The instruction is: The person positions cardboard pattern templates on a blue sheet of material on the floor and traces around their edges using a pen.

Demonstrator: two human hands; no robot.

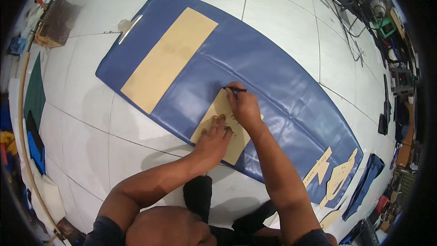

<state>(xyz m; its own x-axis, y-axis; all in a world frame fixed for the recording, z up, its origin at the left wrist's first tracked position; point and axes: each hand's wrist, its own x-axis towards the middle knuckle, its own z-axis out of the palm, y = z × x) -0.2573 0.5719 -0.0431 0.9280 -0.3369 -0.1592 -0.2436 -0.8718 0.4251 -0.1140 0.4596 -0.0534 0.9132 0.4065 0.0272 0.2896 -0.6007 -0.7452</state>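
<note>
A long blue vinyl-like sheet (282,86) lies spread over pale floor tiles. On its near edge rests a tan card template (235,151) with handwriting on it. My left hand (213,139) presses flat on this card, fingers apart. A dark pen (239,89) is pinched in my right hand (246,109), its tip at the card's far corner, against the blue sheet. Part of the card is hidden under both hands. Farther left, a larger tan card rectangle (169,60) lies across the sheet.
A metal clip (130,29) grips the sheet's left end. Small tan cut-out templates (337,178) lie at its right end, near a dark blue folded strip (363,187). A brown block (57,22) stands far left. Cables and a power tool (376,5) sit far right.
</note>
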